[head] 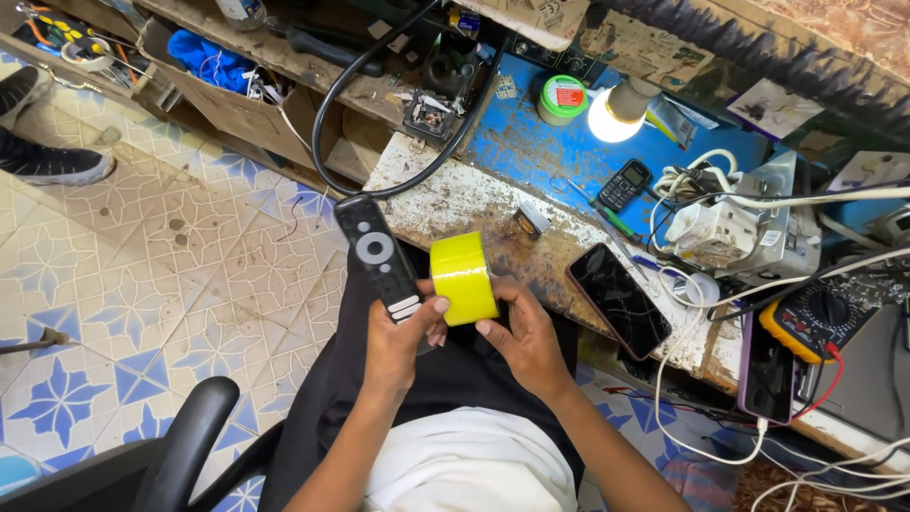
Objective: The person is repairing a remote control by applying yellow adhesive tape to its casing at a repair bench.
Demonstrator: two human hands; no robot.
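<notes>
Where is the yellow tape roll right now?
In the head view, centre frame: the yellow tape roll is between the left hand and right hand, beside the black remote.

The left hand grips a slim black remote control with a grey round pad, thumb reaching a yellow roll of tape that the right hand holds. Right of them, a cracked dark smartphone lies on the worn workbench.
</notes>
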